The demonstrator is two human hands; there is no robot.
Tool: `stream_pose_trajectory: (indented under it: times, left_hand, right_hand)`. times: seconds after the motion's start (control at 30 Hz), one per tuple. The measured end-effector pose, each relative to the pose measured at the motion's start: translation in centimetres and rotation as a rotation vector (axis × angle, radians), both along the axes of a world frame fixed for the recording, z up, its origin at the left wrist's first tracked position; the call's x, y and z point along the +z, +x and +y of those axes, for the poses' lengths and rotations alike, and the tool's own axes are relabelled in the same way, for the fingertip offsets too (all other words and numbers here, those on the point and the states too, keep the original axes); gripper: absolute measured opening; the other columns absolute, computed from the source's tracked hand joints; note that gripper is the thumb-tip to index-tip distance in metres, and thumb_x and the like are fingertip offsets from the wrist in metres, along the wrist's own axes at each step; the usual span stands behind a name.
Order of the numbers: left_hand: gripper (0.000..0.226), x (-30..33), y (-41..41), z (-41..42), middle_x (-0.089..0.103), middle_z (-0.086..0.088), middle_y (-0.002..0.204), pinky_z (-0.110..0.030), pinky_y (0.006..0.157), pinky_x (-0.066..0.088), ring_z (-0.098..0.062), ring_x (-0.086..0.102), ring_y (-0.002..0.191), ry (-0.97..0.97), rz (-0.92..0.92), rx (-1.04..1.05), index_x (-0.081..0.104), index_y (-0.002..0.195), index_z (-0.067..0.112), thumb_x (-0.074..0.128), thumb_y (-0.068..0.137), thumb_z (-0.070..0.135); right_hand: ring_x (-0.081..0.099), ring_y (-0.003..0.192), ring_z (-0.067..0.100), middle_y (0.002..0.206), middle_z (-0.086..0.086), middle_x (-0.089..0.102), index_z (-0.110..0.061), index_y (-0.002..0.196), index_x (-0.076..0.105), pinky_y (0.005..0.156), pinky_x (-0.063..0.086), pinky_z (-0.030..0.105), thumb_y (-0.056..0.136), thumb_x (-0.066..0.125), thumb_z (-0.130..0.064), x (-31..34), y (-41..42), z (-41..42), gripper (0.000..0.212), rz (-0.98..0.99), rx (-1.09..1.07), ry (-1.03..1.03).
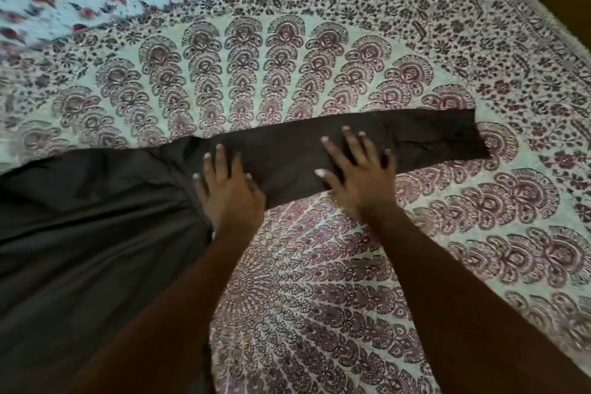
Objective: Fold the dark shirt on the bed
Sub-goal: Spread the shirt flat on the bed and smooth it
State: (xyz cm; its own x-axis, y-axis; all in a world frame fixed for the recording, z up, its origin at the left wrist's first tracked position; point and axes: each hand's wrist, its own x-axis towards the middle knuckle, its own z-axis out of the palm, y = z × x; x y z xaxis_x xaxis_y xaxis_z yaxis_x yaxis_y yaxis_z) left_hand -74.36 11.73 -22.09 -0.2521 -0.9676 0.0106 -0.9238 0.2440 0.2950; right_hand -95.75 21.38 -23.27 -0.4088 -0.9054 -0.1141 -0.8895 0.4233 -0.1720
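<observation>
Both hands, left hand (228,192) and right hand (358,169), press flat and open-fingered, gripping nothing, smoothing the dark brown cloth shirt's (96,233) sleeve (415,137) toward 3 o'clock on the patterned bed (287,73); next, likely folding that sleeve inward.

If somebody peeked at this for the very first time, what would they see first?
Probably the dark shirt, spread at the lower left with one long sleeve stretched out to the right across the bed. Both hands lie flat on that sleeve: the left hand near the shoulder, the right hand further along. Under it all is a busy patterned bedspread.
</observation>
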Motion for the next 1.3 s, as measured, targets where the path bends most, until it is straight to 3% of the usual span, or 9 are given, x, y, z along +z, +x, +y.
stream_pose_trajectory:
  times: [0.13,0.33,0.47,0.6,0.8,0.97,1.1,1.2,1.3]
  left_hand:
    - [0.071,-0.8,3.9,-2.5,0.018,0.003,0.167,-0.055,0.121,0.014,-0.028,0.014,0.154,0.145,-0.043,-0.063,0.033,0.151,0.039,0.056,0.087,0.061]
    - [0.059,0.8,5.8,-5.8,0.049,-0.008,0.148,-0.053,0.113,0.036,-0.031,0.041,0.139,0.054,0.262,0.023,0.052,0.140,0.017,0.048,0.081,0.024]
    - [0.050,2.4,8.0,-6.7,0.055,-0.006,0.125,-0.048,0.096,0.037,-0.032,0.047,0.118,-0.090,0.346,0.360,0.060,0.115,0.019,0.045,0.068,0.010]
    - [0.050,2.1,11.4,-9.6,0.051,-0.004,0.137,-0.051,0.099,0.035,-0.033,0.043,0.126,-0.019,0.290,0.384,0.061,0.120,0.021,0.050,0.078,-0.003]
    - [0.046,3.4,15.1,-16.6,0.052,-0.004,0.139,-0.052,0.104,0.036,-0.035,0.036,0.133,0.088,-0.033,0.068,0.057,0.131,0.028,0.065,0.089,0.013]
    - [0.013,3.6,16.5,-18.9,0.059,-0.012,0.115,-0.046,0.081,0.051,-0.037,0.061,0.105,0.082,-0.135,-0.025,0.061,0.107,0.015,0.061,0.094,0.015]
    - [0.028,3.6,15.6,-19.5,0.049,-0.015,0.126,-0.048,0.072,0.052,-0.040,0.063,0.101,-0.041,-0.210,-0.066,0.055,0.119,0.008,0.059,0.092,0.002]
    - [0.047,2.8,15.5,-18.3,0.035,-0.019,0.142,-0.050,0.079,0.053,-0.042,0.058,0.112,0.063,-0.065,-0.039,0.047,0.130,0.005,0.061,0.086,-0.005]
    - [0.035,3.0,16.5,-14.8,0.041,-0.018,0.134,-0.051,0.081,0.055,-0.040,0.056,0.107,-0.052,0.151,0.017,0.051,0.121,0.007,0.058,0.086,0.002]
  right_hand:
    - [-0.005,0.153,0.039,0.168,0.008,0.004,-0.031,0.158,0.015,0.114,0.008,0.070,0.094,0.022,-0.072,1.1,3.1,-1.7,0.077,-0.064,-0.471,-0.030]
    - [0.008,0.155,0.025,0.168,0.000,0.013,-0.037,0.157,0.022,0.114,0.021,0.060,0.100,0.029,-0.059,0.1,12.7,-6.6,0.061,-0.059,0.314,-0.125]
    - [0.008,0.154,0.018,0.168,-0.004,0.005,-0.039,0.157,0.015,0.115,0.011,0.063,0.095,0.020,-0.072,-0.8,14.2,-7.2,0.071,-0.004,0.107,-0.019]
    - [0.008,0.154,0.030,0.166,0.010,0.014,-0.023,0.157,0.024,0.115,0.002,0.063,0.094,0.019,-0.072,0.7,15.6,-9.9,0.080,0.019,0.034,-0.017]
    - [0.017,0.153,0.029,0.166,0.009,0.018,-0.025,0.155,0.033,0.116,0.019,0.059,0.097,0.023,-0.060,-1.3,18.7,-12.6,0.068,0.000,0.234,-0.088]
    - [0.018,0.153,0.026,0.165,0.007,0.021,-0.027,0.155,0.032,0.116,0.020,0.053,0.099,0.031,-0.055,-1.9,19.7,-12.5,0.062,0.091,0.202,-0.139]
    - [0.018,0.153,0.025,0.165,0.007,0.023,-0.027,0.155,0.031,0.116,0.020,0.053,0.100,0.031,-0.055,-2.0,19.9,-12.8,0.061,0.096,0.209,-0.135]
    - [0.018,0.153,0.024,0.165,0.005,0.022,-0.029,0.155,0.030,0.116,0.020,0.053,0.100,0.030,-0.056,-2.0,19.5,-12.8,0.061,0.103,0.205,-0.105]
    - [0.015,0.153,0.025,0.165,0.005,0.021,-0.029,0.155,0.029,0.117,0.019,0.055,0.100,0.027,-0.056,-1.3,19.7,-13.4,0.061,0.074,0.183,-0.085]
